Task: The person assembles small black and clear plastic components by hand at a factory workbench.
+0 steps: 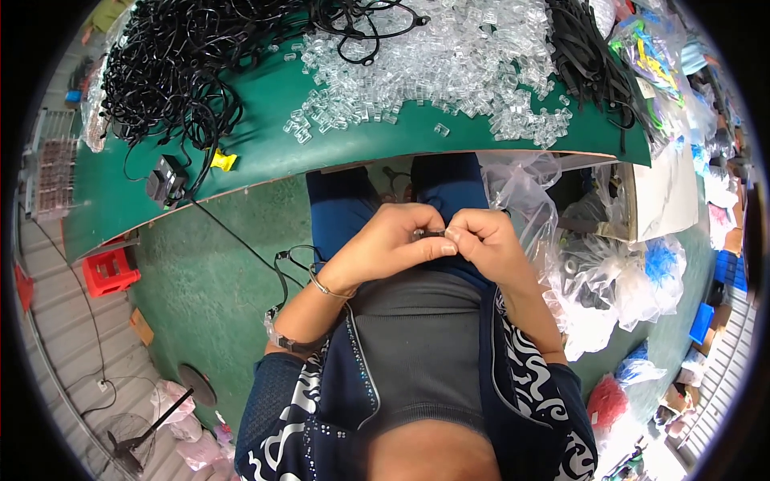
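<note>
My left hand (405,236) and my right hand (481,239) meet in front of my waist, fingers pinched together. Between them is a small black piece (431,233), mostly covered by my fingers, so its exact kind does not show. On the green table (265,152) ahead lies a tangled heap of black cables (164,68) at the left. A wide pile of small clear plastic pieces (437,68) spreads over the middle. At the right is a bundle of flat black straps (589,68).
A black cable (241,244) runs from a black box-shaped plug (167,180) at the table edge down past my left forearm. Beside the plug lies a yellow piece (223,160). A red stool (111,271) stands at the left, clear plastic bags (593,280) at the right.
</note>
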{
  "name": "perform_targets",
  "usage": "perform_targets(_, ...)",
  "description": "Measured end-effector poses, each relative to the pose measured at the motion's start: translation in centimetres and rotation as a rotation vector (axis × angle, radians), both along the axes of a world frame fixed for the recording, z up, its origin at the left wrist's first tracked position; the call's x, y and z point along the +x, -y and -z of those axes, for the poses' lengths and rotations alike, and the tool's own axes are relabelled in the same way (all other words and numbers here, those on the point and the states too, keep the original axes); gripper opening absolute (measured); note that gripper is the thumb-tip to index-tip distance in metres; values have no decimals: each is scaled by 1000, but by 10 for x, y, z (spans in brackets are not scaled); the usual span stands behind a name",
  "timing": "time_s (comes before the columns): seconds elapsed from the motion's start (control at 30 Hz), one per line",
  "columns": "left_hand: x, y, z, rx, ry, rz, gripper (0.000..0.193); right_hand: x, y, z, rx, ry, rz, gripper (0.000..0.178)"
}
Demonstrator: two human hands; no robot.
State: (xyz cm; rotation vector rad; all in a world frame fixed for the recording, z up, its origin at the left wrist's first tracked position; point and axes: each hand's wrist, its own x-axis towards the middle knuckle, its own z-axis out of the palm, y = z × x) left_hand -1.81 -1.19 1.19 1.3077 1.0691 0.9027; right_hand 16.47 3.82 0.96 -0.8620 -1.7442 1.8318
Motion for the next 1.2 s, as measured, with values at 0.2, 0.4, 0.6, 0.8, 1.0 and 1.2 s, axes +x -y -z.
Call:
perform_targets(0.2, 4, 6, 0, 125, 202, 2, 12, -9, 14, 2, 33, -332, 23, 21)
perform_targets(0.4, 12, 9, 2, -264, 650, -97, 17, -13, 24, 3, -303, -584, 186, 21)
perform_targets(0.6, 13, 9, -3, -409, 774, -148, 18, -4, 12, 9, -440, -549, 109, 16)
perform_targets(0.8, 6, 11, -7, -258, 325, -139, 24, -9, -12, -8, 690, -58, 37, 31)
perform_targets(1.0, 0, 13, -6, -230, 386, -49, 22, -10, -6, 3, 565, -168, 62, 28)
perform_targets(1.2, 0, 16, 2, -266, 615, -43, 21, -11, -3, 8, 420, -270, 68, 27)
